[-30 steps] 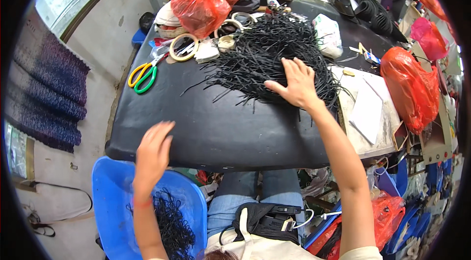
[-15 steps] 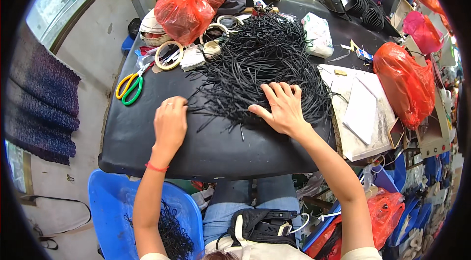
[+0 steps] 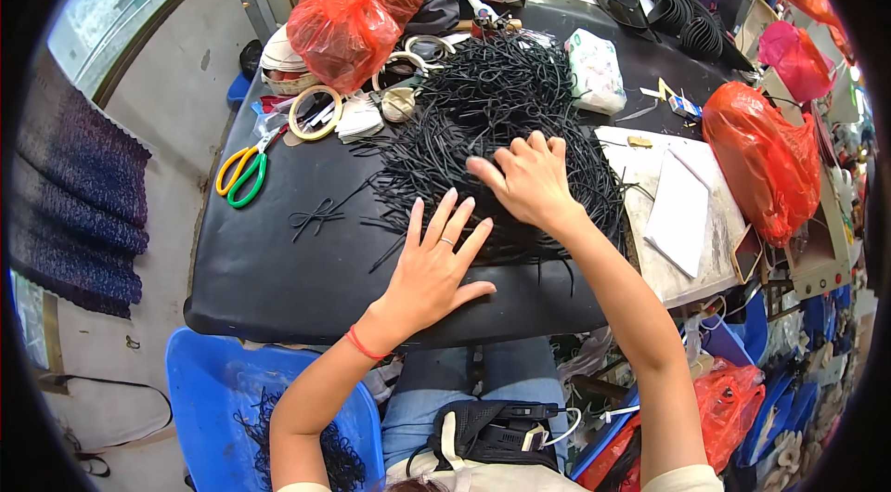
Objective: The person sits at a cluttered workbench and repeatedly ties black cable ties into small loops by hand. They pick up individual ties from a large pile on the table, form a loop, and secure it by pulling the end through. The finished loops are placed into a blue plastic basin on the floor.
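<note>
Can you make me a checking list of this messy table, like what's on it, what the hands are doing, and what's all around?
Surface: black table top, mostly covered at the far end.
Job's things: big pile of black cords; one tied cord bow lies apart.
Clutter: yellow-green scissors, tape rolls, red plastic bags, white paper sheets.
Hands: left hand flat, fingers spread, at the pile's near edge; right hand pressed onto the pile. Neither grips anything.
Cables: white cable at the black pouch on the lap.
Surroundings: blue bin with black cords at the person's left; window at the far left.
</note>
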`<state>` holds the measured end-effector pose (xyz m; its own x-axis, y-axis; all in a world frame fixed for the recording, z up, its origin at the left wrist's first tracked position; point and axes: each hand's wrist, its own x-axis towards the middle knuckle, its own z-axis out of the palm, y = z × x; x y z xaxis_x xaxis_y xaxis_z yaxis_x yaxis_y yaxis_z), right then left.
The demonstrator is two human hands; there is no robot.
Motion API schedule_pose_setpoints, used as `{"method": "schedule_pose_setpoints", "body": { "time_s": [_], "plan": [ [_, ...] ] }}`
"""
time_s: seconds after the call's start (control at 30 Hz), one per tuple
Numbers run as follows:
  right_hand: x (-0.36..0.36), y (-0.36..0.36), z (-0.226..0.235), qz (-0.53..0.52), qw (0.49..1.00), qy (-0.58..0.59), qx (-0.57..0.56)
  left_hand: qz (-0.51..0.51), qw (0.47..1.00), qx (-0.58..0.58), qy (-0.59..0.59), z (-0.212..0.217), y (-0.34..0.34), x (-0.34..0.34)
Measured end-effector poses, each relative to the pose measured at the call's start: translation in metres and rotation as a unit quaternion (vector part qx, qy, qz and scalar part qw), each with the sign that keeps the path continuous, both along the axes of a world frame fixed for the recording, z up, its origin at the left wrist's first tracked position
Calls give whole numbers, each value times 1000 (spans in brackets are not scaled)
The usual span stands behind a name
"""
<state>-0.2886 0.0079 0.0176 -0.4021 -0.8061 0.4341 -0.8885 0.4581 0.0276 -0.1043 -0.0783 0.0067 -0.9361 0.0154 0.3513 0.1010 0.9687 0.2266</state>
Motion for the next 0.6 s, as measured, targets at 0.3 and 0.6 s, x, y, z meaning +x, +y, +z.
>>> {"method": "schedule_pose_setpoints", "body": {
  "time_s": [0.3, 0.6],
  "plan": [
    [-30, 21, 39, 0, 993, -91, -75, 35, 987, 122, 96, 28, -23, -39],
    [-142, -20, 49, -56, 988, -132, 56, 140, 985, 72, -71, 46, -53, -201]
  ]
}}
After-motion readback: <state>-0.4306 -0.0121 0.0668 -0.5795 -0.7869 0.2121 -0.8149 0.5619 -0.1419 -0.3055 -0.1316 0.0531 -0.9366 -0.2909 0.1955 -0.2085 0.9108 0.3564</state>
